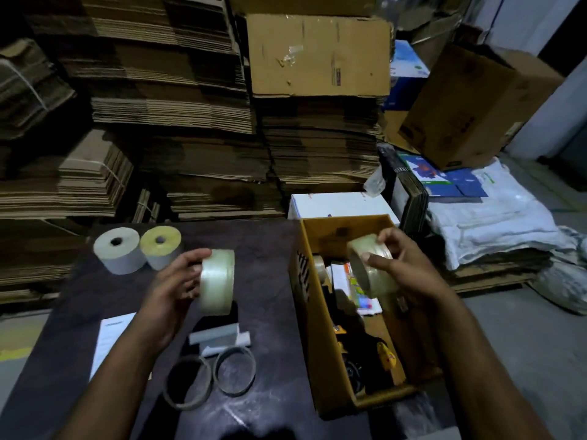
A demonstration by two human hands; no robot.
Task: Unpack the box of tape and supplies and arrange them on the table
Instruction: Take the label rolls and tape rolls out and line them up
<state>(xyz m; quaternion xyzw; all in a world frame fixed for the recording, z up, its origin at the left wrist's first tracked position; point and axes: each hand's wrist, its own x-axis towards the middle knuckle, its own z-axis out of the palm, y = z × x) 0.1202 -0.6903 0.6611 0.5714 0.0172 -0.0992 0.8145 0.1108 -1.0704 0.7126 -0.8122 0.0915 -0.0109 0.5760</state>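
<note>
My left hand [178, 281] grips a clear tape roll [217, 281] on edge above the dark table [270, 249]. Over the open cardboard box [309, 300] at the table's right, my right hand [400, 265] holds a second clear tape roll [371, 274]. Inside the box lie another tape roll [319, 266], printed packets [360, 290] and dark tools with yellow parts [365, 354]. Two label rolls, a white one [119, 250] and a yellowish one [161, 246], stand at the table's far left. Two empty tape cores [189, 382] [234, 371] lie near me beside white foam pieces [217, 336].
A sheet of paper [109, 338] lies at the table's left edge. Stacks of flattened cardboard [190, 122] rise behind the table. A white box [340, 203] sits behind the cardboard box. White sacks [495, 223] and more cartons [470, 103] are on the right.
</note>
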